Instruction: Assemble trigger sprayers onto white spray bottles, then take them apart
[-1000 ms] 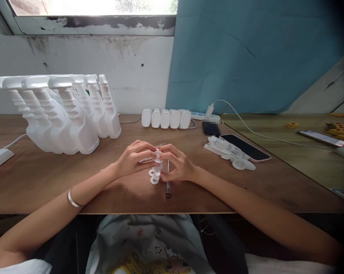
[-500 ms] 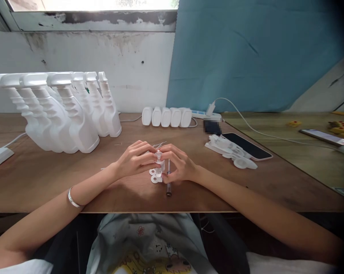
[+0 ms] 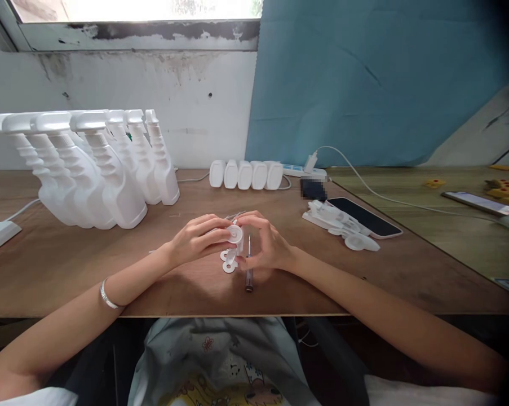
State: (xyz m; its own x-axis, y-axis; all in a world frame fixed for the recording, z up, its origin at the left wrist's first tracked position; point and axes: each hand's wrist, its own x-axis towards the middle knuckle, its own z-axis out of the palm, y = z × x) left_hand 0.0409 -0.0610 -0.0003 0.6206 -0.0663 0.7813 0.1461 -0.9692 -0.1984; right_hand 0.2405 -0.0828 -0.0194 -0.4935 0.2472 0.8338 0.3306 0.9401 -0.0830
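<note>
Head view: left hand [image 3: 197,239] and right hand [image 3: 271,248] jointly grip a white plastic part [image 3: 236,234] between them over the surface [image 3: 186,296], screwdriver [image 3: 249,279] at its five o'clock, spray bottles [image 3: 110,183] at ten o'clock.

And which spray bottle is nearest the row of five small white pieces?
The right-end spray bottle: no other bottle stands between it and the white pieces. The other bottles all crowd to its left.

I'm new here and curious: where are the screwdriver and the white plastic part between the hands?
Screwdriver [image 3: 249,280]: head view, on its handle.
White plastic part [image 3: 235,234]: head view, on its round disc.
</note>
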